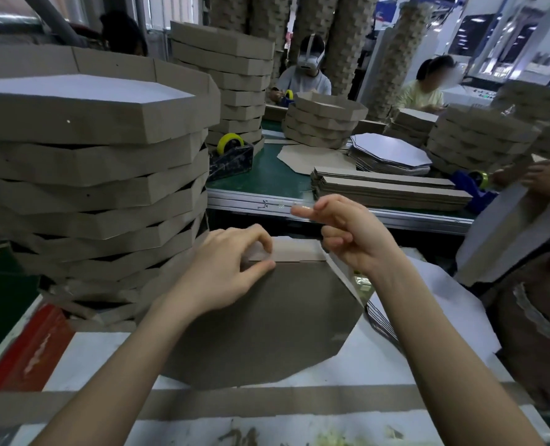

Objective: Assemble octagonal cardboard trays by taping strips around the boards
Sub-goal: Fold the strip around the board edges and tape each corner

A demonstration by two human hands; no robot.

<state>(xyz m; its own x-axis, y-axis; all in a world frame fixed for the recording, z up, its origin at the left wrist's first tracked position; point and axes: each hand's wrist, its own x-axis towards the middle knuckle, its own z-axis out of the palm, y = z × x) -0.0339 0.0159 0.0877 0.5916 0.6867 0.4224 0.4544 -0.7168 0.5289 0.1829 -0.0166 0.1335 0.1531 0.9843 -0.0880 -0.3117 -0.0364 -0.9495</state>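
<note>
At the far edge of the octagonal board (267,317), the left hand (222,272) pinches the cardboard strip (294,251) between thumb and forefinger, evidently to hold it upright against that edge for taping. The right hand (350,233) hovers just above, forefinger extended, other fingers loosely curled, gripping nothing; whether tape clings to its fingertip cannot be told. The board lies flat on the tabletop (373,368). The strip's long axis runs left to right. Finished trays (90,162) stand stacked at left.
</note>
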